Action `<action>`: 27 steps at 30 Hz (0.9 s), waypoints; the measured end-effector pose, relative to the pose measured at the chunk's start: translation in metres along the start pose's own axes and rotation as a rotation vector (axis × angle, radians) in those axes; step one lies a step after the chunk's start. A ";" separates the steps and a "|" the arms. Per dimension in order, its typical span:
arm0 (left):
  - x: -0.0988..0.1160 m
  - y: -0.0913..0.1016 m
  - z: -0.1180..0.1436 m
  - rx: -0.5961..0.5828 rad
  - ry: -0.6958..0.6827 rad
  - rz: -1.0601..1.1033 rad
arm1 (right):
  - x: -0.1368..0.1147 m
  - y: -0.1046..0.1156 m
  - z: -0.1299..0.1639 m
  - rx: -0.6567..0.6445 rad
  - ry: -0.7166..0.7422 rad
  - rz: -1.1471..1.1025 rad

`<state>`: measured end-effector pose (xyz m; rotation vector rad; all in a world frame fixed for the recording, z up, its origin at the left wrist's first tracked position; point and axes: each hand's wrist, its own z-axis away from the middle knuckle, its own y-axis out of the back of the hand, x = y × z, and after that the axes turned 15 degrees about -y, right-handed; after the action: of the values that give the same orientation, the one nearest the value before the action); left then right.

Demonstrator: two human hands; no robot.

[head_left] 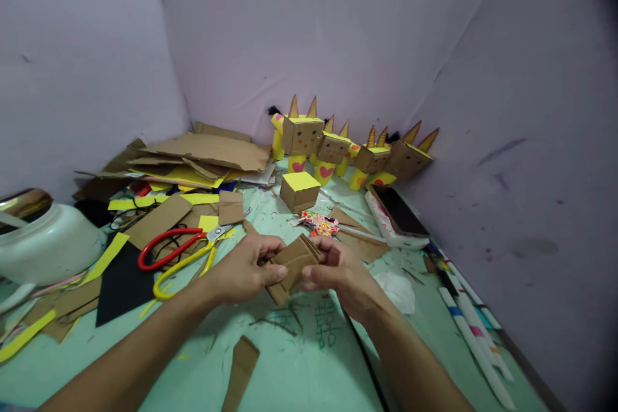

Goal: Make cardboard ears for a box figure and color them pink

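A small folded piece of brown cardboard (295, 260) is held up between both hands over the table. My left hand (252, 269) is closed on its left side, thumb on the near face. My right hand (336, 268) pinches the right edge, with its fingers behind and its thumb in front. Just beyond the hands sits a small cardboard box (298, 196) with a yellow top. Scissors (193, 251) with one red and one yellow handle lie left of my left hand. A floral-patterned piece (318, 223) lies behind the cardboard.
Cardboard sheets (203, 151) are piled at the back left, beside a white teapot-like vessel (53, 241). Cardboard figures (333, 148) with yellow horns line the wall. A phone (400, 209) rests at the right, near white markers (476, 347). A cardboard strip (241, 367) lies in front.
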<state>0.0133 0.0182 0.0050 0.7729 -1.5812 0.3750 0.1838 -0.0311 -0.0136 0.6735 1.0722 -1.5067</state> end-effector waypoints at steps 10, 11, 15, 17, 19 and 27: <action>-0.005 0.014 0.004 0.026 0.011 -0.082 | 0.014 -0.005 -0.006 0.127 0.036 0.073; -0.008 0.014 0.003 0.086 0.005 -0.021 | 0.014 -0.004 -0.006 0.150 0.048 0.018; -0.016 0.008 -0.001 0.195 0.008 0.149 | 0.013 -0.007 -0.006 0.194 0.051 -0.145; -0.013 0.004 -0.002 0.232 0.020 0.168 | 0.013 -0.009 -0.006 0.211 0.046 -0.180; -0.008 0.002 -0.001 0.247 0.023 0.165 | 0.015 -0.011 -0.005 0.216 0.041 -0.164; -0.002 0.001 0.000 0.197 0.068 0.155 | 0.019 -0.011 -0.007 0.203 0.006 0.079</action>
<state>0.0128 0.0194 0.0030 0.7809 -1.5595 0.6713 0.1676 -0.0337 -0.0306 0.8520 0.8943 -1.5584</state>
